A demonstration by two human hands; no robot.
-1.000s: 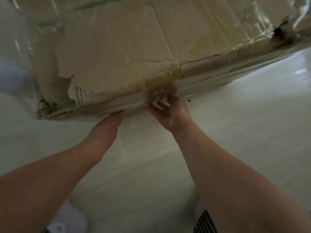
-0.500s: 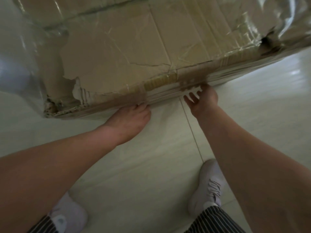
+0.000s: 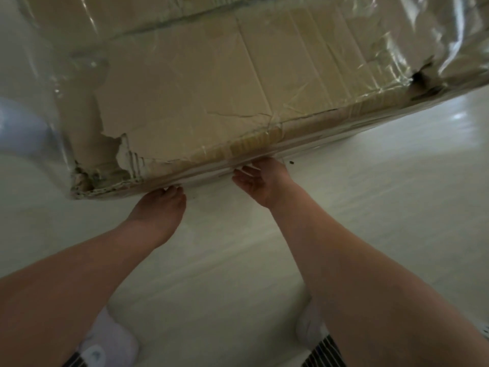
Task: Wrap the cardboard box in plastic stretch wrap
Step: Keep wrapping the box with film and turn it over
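On the pale, glossy floor [image 3: 383,207], filling the upper part of the view, sits the cardboard box [image 3: 211,96], a big brown slab with sharp creases. It is already sheathed in plastic stretch wrap [image 3: 449,43], clear and wrinkled, catching bright streaks of light. At the box's near left corner the smooth paper skin is torn away in a ragged patch, baring ribbed corrugation and frayed edges. The left hand [image 3: 158,210] shows its back, fingers bent down with the tips against the box's bottom edge; they are partly hidden, so whether they hold anything cannot be told. The right hand [image 3: 262,181], just to the right along the same edge, has its palm turned up and fingers loosely bent against the film; whether it pinches the film cannot be told. A small dark speck [image 3: 291,162] lies near it. Below are white shoes [image 3: 105,348] and striped trousers [image 3: 325,353]
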